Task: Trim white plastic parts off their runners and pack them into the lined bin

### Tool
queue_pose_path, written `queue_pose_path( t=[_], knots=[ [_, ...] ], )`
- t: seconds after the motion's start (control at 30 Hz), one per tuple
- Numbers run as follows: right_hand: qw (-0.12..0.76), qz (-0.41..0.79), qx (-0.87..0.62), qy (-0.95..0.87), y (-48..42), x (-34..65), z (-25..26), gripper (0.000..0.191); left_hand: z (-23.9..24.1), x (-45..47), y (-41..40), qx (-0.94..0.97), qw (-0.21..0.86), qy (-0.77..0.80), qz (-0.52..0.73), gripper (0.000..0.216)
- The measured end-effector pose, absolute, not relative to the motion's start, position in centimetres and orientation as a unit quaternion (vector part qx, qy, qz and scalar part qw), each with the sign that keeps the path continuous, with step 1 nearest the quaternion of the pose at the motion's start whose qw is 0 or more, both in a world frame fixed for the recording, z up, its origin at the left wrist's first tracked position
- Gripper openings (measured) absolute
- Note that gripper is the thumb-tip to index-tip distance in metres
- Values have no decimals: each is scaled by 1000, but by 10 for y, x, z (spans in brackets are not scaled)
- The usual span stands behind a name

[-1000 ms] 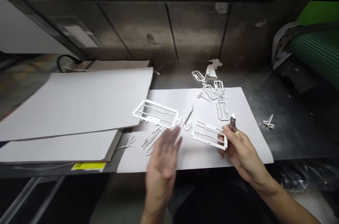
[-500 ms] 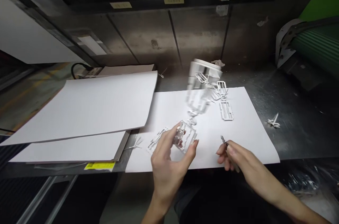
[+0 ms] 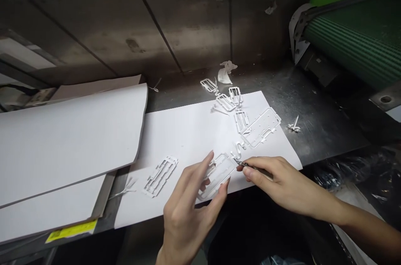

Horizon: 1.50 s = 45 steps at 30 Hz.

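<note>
My left hand (image 3: 192,202) grips a white plastic frame (image 3: 221,171) by its two long sides, thumb on the right and fingers on the left. A wavy sprue (image 3: 239,149) joins that frame to a second, similar white frame (image 3: 262,128) farther right. Closed around a small pair of nippers (image 3: 250,166), my right hand (image 3: 278,183) has the metal tips at the corner of the held frame, close to the sprue. Whether the blades are touching the plastic I cannot tell. A loose white frame (image 3: 161,176) lies on the paper left of my left hand.
White paper (image 3: 181,131) covers part of the dark metal bench (image 3: 326,131). Several smaller joined frames (image 3: 225,102) lie toward the back, and sprue scraps (image 3: 294,125) at the right. Stacked white sheets (image 3: 72,135) stand left; a green conveyor (image 3: 351,39) is at the back right.
The joined frames have swung down from upright to lying low toward the right. My right hand has brought the nippers left to the held frame. The camera view has shifted right.
</note>
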State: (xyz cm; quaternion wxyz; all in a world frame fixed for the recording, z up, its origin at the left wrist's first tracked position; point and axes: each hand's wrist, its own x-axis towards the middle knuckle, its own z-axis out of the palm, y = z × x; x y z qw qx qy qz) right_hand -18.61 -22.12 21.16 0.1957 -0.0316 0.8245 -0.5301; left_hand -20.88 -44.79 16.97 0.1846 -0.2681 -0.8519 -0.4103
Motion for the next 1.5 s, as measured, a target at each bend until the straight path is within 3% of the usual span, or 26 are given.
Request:
queue_pose_path(
  t=[0.63,1.2,1.33,1.43,1.5],
  knots=[
    [191,-520,-33,832,-217,-187,208,46,164,-205,-442,-267,153,-852,-423,63],
    [148,-434,1,889,-205,-183,191,51,137,-211,-420,-249,42,-831,-496,58],
    [91,-356,-51,929,-208,-187,173,43,139,-221,-437,-222,119,-863,-437,55],
    [27,-241,-135,961,-210,-192,151,37,137,-231,-470,-115,182,-924,-315,52],
    [-22,-188,-185,964,-212,-196,143,38,135,-237,-491,-62,183,-954,-229,64]
  ],
)
